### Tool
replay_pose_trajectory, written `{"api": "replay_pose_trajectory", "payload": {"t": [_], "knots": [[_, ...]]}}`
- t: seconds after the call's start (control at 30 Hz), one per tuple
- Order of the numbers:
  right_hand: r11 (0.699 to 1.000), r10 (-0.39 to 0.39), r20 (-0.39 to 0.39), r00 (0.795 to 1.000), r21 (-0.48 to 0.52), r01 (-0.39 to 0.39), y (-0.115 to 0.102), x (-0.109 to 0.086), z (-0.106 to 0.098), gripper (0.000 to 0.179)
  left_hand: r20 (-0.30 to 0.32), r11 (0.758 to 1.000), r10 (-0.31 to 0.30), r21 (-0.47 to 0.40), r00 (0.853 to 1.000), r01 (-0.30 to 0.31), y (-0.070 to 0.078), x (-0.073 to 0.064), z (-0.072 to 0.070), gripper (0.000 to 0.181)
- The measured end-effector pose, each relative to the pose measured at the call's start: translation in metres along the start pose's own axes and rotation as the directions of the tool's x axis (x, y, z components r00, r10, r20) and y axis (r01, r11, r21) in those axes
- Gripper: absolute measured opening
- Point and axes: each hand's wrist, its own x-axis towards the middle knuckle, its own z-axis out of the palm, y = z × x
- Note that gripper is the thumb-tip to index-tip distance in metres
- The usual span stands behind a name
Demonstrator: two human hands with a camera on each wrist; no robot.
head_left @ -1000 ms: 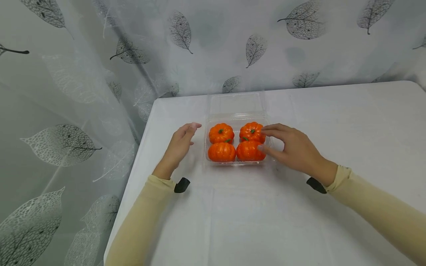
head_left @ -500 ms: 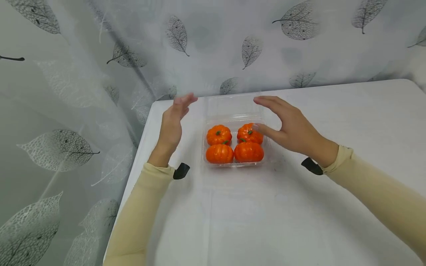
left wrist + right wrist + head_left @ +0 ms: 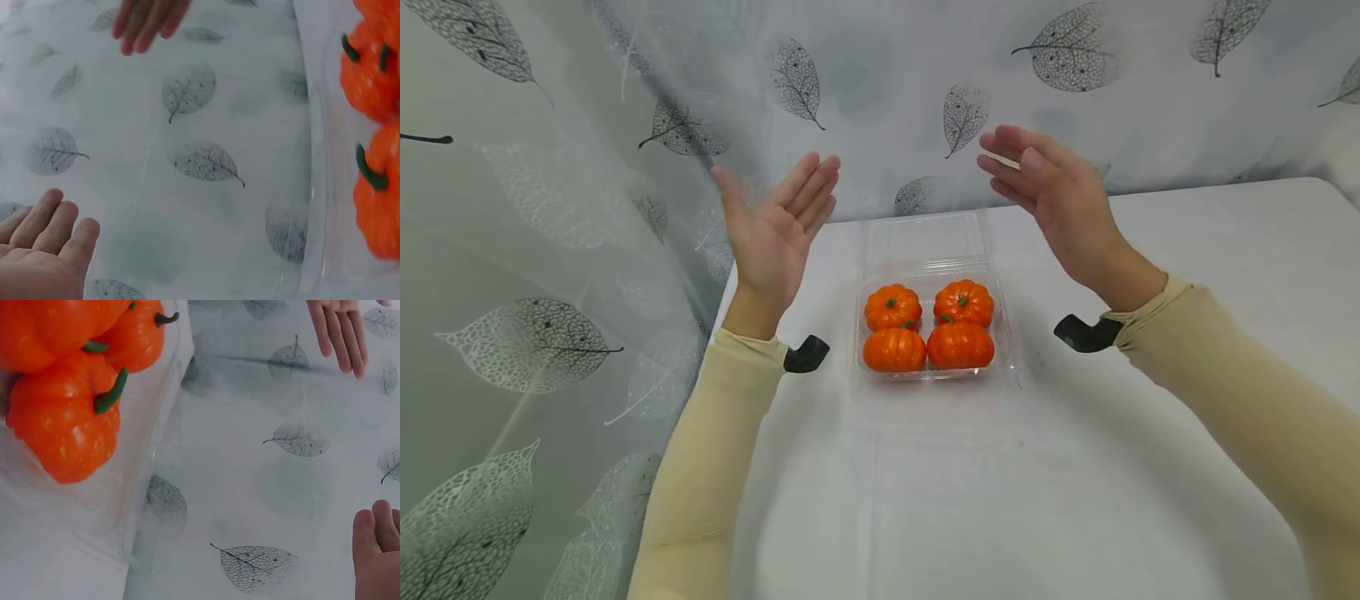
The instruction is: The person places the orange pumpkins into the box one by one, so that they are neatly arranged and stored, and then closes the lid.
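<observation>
Several small orange toy pumpkins point(image 3: 961, 347) with green stems sit in a clear plastic clamshell box point(image 3: 925, 375), two in front and two behind. Its transparent lid point(image 3: 925, 240) is folded back toward the far table edge. My left hand point(image 3: 771, 242) is raised to the left of the box, palm showing and fingers straight. Up on the right, my right hand point(image 3: 1067, 200) has its fingers extended toward the left. Both hands hold nothing and are apart from the box. In the right wrist view, a pumpkin point(image 3: 62, 425) shows close by at the left.
A white-covered table point(image 3: 1075, 483) carries the box near its far edge. Behind it and along the left hangs a pale curtain point(image 3: 880, 92) printed with grey leaves. Each sleeve cuff has a black wrist piece point(image 3: 807, 355) beside it.
Both hands have lifted up and away from the box, and the left palm has turned into view. The right hand was over the right-hand pumpkins. The pumpkins stay in place.
</observation>
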Motion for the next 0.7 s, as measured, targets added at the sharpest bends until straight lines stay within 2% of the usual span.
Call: {"api": "replay_pose_trajectory", "payload": {"t": [0.03, 0.07, 0.13, 0.27, 0.3, 0.37, 0.47, 0.53, 0.7], "knots": [[0.997, 0.033, -0.022, 0.999, 0.070, -0.031, 0.001, 0.003, -0.001, 0.050, -0.015, 0.994, -0.021, -0.109, 1.000, 0.020, 0.001, 0.003, -0.003, 0.096], [0.990, 0.067, -0.044, 0.997, 0.127, -0.061, 0.003, 0.005, -0.003, 0.052, -0.033, 0.975, -0.048, -0.218, 0.998, 0.039, 0.002, 0.006, -0.007, 0.097], [0.973, 0.127, -0.082, 0.989, 0.203, -0.108, 0.006, 0.008, -0.008, 0.053, -0.050, 0.922, -0.088, -0.381, 0.995, 0.063, 0.002, 0.011, -0.016, 0.100], [0.916, 0.225, -0.120, 0.967, 0.365, -0.167, 0.015, 0.011, -0.020, 0.055, -0.078, 0.818, -0.157, -0.568, 0.985, 0.086, -0.004, 0.018, -0.042, 0.101], [0.897, 0.245, -0.123, 0.962, 0.405, -0.177, 0.019, 0.011, -0.023, 0.056, -0.082, 0.800, -0.170, -0.593, 0.982, 0.089, -0.007, 0.019, -0.049, 0.102], [0.839, 0.294, -0.126, 0.947, 0.510, -0.193, 0.025, 0.013, -0.029, 0.059, -0.091, 0.753, -0.201, -0.651, 0.975, 0.095, -0.014, 0.019, -0.063, 0.101], [0.760, 0.363, -0.126, 0.923, 0.614, -0.215, 0.036, 0.014, -0.039, 0.067, -0.100, 0.706, -0.247, -0.700, 0.964, 0.109, -0.025, 0.019, -0.083, 0.103], [0.704, 0.407, -0.117, 0.906, 0.672, -0.230, 0.044, 0.014, -0.046, 0.074, -0.093, 0.689, -0.272, -0.714, 0.958, 0.126, -0.032, 0.019, -0.094, 0.106], [0.594, 0.500, -0.076, 0.863, 0.755, -0.278, 0.062, 0.012, -0.062, 0.089, -0.057, 0.677, -0.315, -0.714, 0.947, 0.182, -0.047, 0.022, -0.112, 0.116]]}}
